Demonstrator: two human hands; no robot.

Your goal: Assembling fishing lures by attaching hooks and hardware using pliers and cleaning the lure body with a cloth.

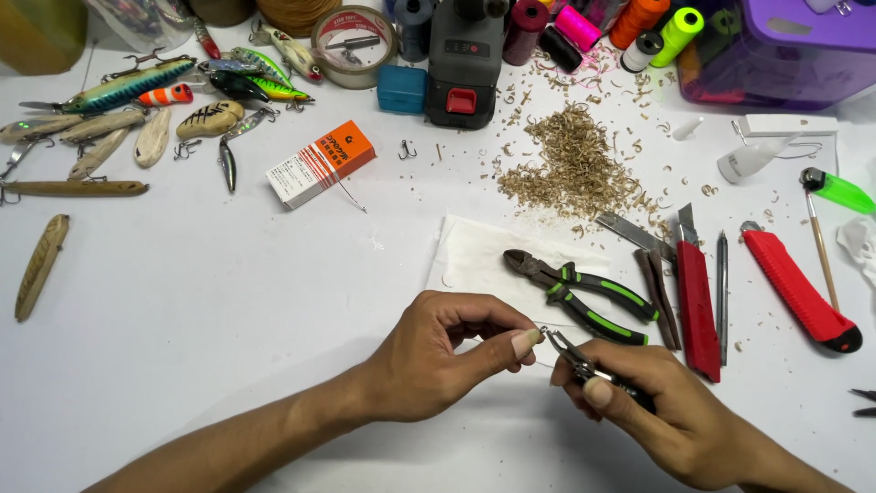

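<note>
Near the desk's front edge, the left hand (438, 351) pinched something too small to identify; the right hand (666, 411) gripped small pliers (575, 358), tips meeting it. Green-handled cutters (584, 292) lay just beyond. Steady wrists and light squeeze advised, in my judgement

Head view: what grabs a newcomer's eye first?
Front and centre, the left hand and right hand meet over the white table, the right one gripping small pliers whose tips touch something tiny pinched by the left. Behind them lie green-handled cutters on a white sheet. Painted fishing lures crowd the far left; a pile of wood shavings sits far centre.
</note>
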